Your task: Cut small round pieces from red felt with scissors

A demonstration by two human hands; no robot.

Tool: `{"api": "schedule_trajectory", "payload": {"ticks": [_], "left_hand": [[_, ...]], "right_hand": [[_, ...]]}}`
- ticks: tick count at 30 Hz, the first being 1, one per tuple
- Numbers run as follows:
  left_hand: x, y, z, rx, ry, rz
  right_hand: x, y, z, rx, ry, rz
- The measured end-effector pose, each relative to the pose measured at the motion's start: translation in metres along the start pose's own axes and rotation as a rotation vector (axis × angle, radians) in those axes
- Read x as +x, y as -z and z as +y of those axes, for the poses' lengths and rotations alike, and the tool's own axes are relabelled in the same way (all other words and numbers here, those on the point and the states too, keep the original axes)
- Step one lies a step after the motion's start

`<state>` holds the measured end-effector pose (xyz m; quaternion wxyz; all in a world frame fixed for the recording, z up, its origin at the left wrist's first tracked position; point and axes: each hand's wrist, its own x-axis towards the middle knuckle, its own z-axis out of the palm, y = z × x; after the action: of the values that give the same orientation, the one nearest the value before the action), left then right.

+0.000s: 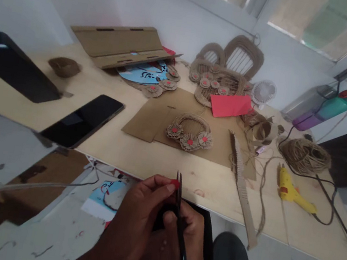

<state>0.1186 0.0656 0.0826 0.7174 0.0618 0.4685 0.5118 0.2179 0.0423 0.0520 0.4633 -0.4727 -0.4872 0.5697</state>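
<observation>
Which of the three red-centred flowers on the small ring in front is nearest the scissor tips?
The middle flower, on the near edge of the ring: it sits closer to the scissors than the left flower and the right flower.

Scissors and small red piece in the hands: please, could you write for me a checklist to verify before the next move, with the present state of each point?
1. Left hand grips the red piece: ok, pinched at the fingertips.
2. Right hand holds the scissors: ok, blades pointing away from the body.
3. Left fingers well clear of the blades: not ok, they look very near.
4. Three paper flowers on the twine ring have red centres: ok, all three.
5. Glue gun hot: cannot tell; it lies on the table.
</observation>
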Motion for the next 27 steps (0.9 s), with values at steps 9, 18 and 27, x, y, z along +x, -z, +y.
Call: {"api": "schedule_trajectory", "payload": {"ticks": [9, 18, 27], "left_hand": [[0.0008, 0.0009, 0.0000, 0.042, -0.015, 0.019], [0.0004, 0.0015, 0.0002, 0.066, -0.024, 0.022], [0.0031, 0.0042, -0.0005, 0.092, -0.055, 0.021]], "right_hand": [[-0.0012, -0.0006, 0.0008, 0.006, 0.005, -0.008], [-0.0006, -0.0010, -0.0010, 0.043, -0.014, -0.034], [-0.0020, -0.0004, 0.0021, 0.049, -0.025, -0.040]]}}
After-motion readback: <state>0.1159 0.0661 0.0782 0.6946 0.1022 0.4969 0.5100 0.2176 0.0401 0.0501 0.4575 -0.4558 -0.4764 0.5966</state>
